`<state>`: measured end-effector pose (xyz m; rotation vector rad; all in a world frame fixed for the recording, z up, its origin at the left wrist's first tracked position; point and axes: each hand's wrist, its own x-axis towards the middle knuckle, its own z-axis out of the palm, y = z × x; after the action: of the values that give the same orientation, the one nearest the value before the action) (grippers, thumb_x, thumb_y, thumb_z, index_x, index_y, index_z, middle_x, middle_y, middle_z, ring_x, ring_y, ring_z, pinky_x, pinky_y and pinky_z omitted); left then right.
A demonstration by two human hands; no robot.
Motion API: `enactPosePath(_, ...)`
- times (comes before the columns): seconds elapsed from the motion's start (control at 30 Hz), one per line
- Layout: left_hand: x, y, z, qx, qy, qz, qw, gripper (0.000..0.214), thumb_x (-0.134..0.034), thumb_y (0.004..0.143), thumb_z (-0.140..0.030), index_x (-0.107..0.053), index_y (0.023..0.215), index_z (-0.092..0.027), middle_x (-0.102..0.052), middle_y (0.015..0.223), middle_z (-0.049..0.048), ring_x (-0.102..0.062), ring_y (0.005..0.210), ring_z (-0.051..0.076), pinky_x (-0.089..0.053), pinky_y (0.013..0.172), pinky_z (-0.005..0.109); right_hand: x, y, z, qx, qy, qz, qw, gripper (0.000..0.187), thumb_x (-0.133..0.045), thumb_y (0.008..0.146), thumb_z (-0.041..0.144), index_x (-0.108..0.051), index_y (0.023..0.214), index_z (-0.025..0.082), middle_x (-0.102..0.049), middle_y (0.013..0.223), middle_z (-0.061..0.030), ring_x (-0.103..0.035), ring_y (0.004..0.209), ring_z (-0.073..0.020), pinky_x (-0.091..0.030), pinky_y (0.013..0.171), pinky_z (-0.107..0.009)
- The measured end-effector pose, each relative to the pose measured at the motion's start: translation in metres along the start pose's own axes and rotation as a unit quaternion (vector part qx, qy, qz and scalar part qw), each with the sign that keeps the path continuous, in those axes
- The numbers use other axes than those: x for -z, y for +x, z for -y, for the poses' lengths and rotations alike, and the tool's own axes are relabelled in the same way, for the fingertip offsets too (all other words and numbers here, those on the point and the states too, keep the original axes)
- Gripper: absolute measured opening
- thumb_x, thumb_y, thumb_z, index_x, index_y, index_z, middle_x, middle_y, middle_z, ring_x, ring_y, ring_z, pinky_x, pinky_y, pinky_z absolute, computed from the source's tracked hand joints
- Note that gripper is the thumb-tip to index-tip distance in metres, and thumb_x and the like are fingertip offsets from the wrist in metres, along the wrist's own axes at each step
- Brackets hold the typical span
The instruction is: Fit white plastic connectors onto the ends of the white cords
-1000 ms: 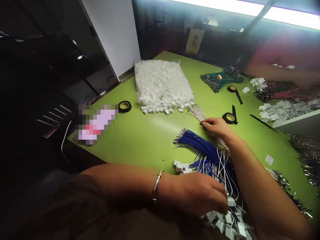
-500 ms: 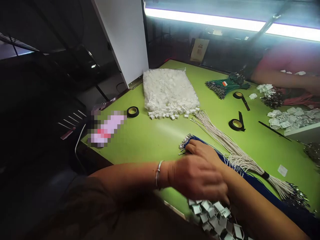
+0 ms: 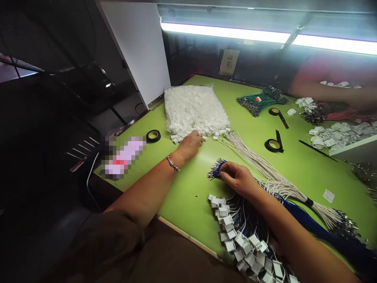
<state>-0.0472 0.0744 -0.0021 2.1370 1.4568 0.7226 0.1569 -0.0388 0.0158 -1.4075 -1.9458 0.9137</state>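
Note:
My left hand (image 3: 191, 144) reaches out to the loose white plastic connectors (image 3: 196, 134) spilled in front of a clear bag of them (image 3: 194, 106); its fingers curl down onto the pieces. My right hand (image 3: 238, 178) pinches the metal-tipped ends of a blue wire bundle (image 3: 215, 169) lying on the green table (image 3: 182, 181). A white wire bundle (image 3: 265, 165) lies just beyond the blue one. Finished wires with white connectors (image 3: 244, 239) are heaped near the table's front edge.
Black tape rolls sit at the left (image 3: 153, 136) and centre right (image 3: 272, 145), with another (image 3: 273, 111) farther back. A green wire bundle (image 3: 259, 101) lies at the back. Another person's arm (image 3: 330, 93) rests at the far right among connectors (image 3: 335, 131). A white board (image 3: 138, 47) stands at the back left.
My left hand has moved from the connector heap near me out to the loose connectors by the bag. My right hand left the white wires and now holds the blue wire tips.

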Motion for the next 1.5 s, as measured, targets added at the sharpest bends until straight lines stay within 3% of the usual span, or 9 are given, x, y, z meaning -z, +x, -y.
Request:
enactPosePath(0.13,0.004,-0.002,-0.009,-0.012,0.067,0.006,0.998,0.013,-0.057,0.078,-0.016,-0.070,0.082,-0.014,-0.055,0.094,0.0099,-0.052,0.080,0.018,-0.039,0.073,0.030,0.003,0.002,0.001,-0.043,0.092,-0.045,0.994,0.018,-0.058,0.074,0.033,-0.064,0.074,0.016,-0.059,0.062,0.0007,-0.049,0.057,-0.0108,-0.041,0.056,-0.024)
enactPosePath(0.27,0.004,-0.013,-0.036,-0.001,-0.149,0.019,0.989,0.015,-0.066,0.073,-0.029,-0.067,0.077,-0.014,-0.056,0.071,0.0039,-0.051,0.066,0.013,-0.039,0.064,0.027,0.008,0.000,0.004,-0.074,0.139,-0.114,0.981,0.020,-0.059,0.074,0.035,-0.064,0.069,0.016,-0.057,0.059,0.0013,-0.047,0.054,-0.0103,-0.040,0.054,-0.024)
enactPosePath(0.4,-0.005,-0.029,-0.059,0.098,-0.460,0.161,0.868,0.026,-0.063,0.077,-0.038,-0.057,0.076,-0.013,-0.053,0.059,-0.0002,-0.044,0.045,0.006,-0.028,0.043,0.019,0.007,-0.004,0.007,-0.050,0.098,-0.179,0.978,0.015,-0.057,0.073,0.028,-0.062,0.065,0.016,-0.057,0.060,0.0011,-0.048,0.056,-0.0105,-0.040,0.056,-0.023)
enactPosePath(0.53,-0.015,-0.034,-0.063,0.167,-0.587,0.238,0.755,0.025,-0.067,0.076,-0.031,-0.053,0.070,-0.010,-0.053,0.059,0.0004,-0.043,0.044,0.002,-0.026,0.039,0.013,0.005,-0.007,0.007,-0.024,0.024,-0.230,0.973,0.013,-0.054,0.074,0.024,-0.062,0.066,0.017,-0.057,0.057,0.0022,-0.047,0.053,-0.0096,-0.039,0.054,-0.022)
enactPosePath(0.73,-0.017,-0.033,-0.063,0.234,-0.640,0.238,0.692,0.009,-0.064,0.075,-0.013,-0.055,0.075,-0.010,-0.057,0.062,0.0014,-0.050,0.047,0.003,-0.039,0.045,0.012,0.002,-0.007,0.000,-0.011,-0.029,-0.246,0.969,0.013,-0.054,0.076,0.022,-0.063,0.067,0.017,-0.057,0.058,0.0025,-0.048,0.053,-0.0095,-0.039,0.055,-0.022)
enactPosePath(0.97,-0.018,-0.035,-0.064,0.230,-0.633,0.236,0.700,0.012,-0.065,0.075,-0.010,-0.059,0.085,-0.008,-0.060,0.063,0.0023,-0.052,0.048,0.004,-0.040,0.046,0.013,0.001,-0.008,-0.002,0.012,-0.066,-0.253,0.965,0.014,-0.053,0.077,0.021,-0.061,0.067,0.018,-0.053,0.055,0.0039,-0.044,0.049,-0.0082,-0.036,0.051,-0.021)
enactPosePath(1.1,-0.019,-0.036,-0.065,0.219,-0.625,0.234,0.712,0.016,-0.070,0.074,-0.015,-0.058,0.082,-0.007,-0.060,0.064,0.0024,-0.052,0.048,0.003,-0.040,0.046,0.012,0.002,-0.009,-0.004,0.043,-0.168,-0.251,0.952,0.015,-0.051,0.077,0.020,-0.059,0.064,0.019,-0.051,0.053,0.0034,-0.042,0.048,-0.0081,-0.033,0.051,-0.022)
enactPosePath(1.37,-0.022,-0.037,-0.067,0.117,-0.482,0.188,0.848,0.019,-0.067,0.077,-0.025,-0.057,0.079,-0.009,-0.056,0.050,-0.0008,-0.053,0.042,0.007,-0.041,0.040,0.016,0.000,-0.010,-0.002,0.099,-0.332,-0.223,0.911,0.020,-0.049,0.078,0.020,-0.053,0.058,0.018,-0.052,0.051,0.0013,-0.041,0.047,-0.0092,-0.027,0.050,-0.024)
enactPosePath(1.5,-0.027,-0.043,-0.075,0.128,-0.484,0.171,0.848,0.017,-0.064,0.079,-0.023,-0.053,0.077,-0.011,-0.056,0.047,-0.0018,-0.052,0.040,0.007,-0.040,0.039,0.015,-0.002,-0.010,-0.001,0.096,-0.337,-0.229,0.908,0.022,-0.049,0.081,0.023,-0.054,0.060,0.018,-0.054,0.051,0.0004,-0.042,0.046,-0.0092,-0.027,0.050,-0.024)
